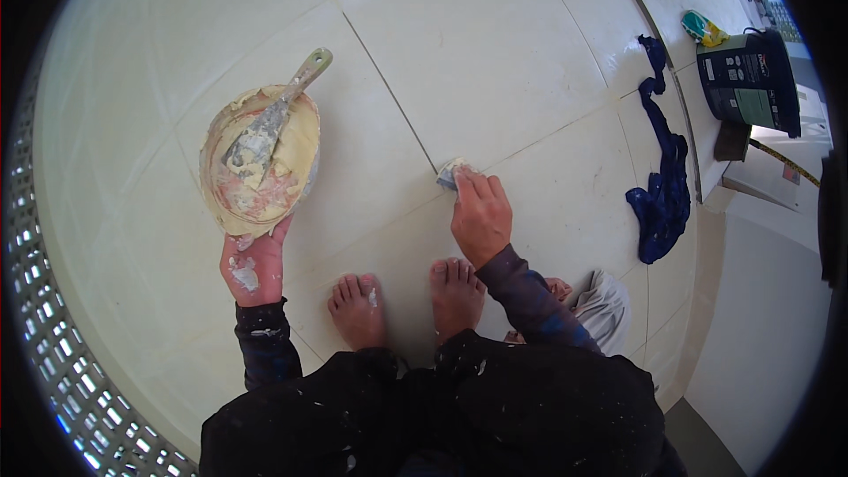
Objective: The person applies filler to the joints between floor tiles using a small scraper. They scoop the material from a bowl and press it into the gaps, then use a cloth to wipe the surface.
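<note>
Head: left hand [254, 263] grips bowl [258, 159] rim; right hand [480, 215] presses sponge [450, 173] on tile joint [389, 88].

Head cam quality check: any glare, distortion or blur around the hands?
Head view: strong fisheye, tile joints bow and a black vignette rings the frame; soft, even daylight, mild sheen on the tiled floor at upper right; left hand on the bowl and right hand on the small pad look sharp.

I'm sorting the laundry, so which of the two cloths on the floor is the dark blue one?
The long cloth strung out across the tiles toward the dark bucket. The other cloth, bunched by the right forearm, is light grey.
</note>
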A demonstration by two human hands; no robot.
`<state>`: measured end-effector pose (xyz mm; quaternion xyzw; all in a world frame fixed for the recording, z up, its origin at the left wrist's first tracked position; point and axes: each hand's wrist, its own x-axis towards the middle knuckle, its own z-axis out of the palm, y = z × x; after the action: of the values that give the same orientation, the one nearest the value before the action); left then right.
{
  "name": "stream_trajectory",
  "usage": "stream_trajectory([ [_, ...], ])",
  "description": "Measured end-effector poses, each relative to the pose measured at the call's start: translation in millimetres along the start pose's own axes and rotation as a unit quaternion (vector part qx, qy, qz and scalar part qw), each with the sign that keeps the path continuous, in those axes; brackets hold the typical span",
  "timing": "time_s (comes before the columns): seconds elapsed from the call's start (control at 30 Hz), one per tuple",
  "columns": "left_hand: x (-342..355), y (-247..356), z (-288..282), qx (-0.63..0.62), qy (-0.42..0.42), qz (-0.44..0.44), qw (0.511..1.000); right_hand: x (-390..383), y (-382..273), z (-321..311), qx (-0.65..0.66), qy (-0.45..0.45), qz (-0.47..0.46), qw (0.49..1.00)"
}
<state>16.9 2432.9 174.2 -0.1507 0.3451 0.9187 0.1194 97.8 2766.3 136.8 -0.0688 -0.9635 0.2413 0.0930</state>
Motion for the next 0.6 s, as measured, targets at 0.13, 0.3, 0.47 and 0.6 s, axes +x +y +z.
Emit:
stream_trajectory([
  [0.13,-7.8,26.5,-26.5,0.002,0.013,0.006,1.000,-52.3,-95.4,36.9,0.115,-0.072,-0.028,0.990],
  [0.3,-29.4,60.5,-54.3,-0.010,0.016,0.035,0.999,-61.8,-63.0,1.6,0.110,0.025,0.119,0.986],
  [0.47,-39.3,74.0,-60.3,-0.032,0.011,0.037,0.999,-50.2,-44.9,-3.1,-0.027,0.031,0.070,0.997],
  [0.6,-30.4,73.9,-36.7,-0.026,0.039,0.048,0.998,-45.1,-97.4,18.4,0.085,-0.045,-0.003,0.995],
])
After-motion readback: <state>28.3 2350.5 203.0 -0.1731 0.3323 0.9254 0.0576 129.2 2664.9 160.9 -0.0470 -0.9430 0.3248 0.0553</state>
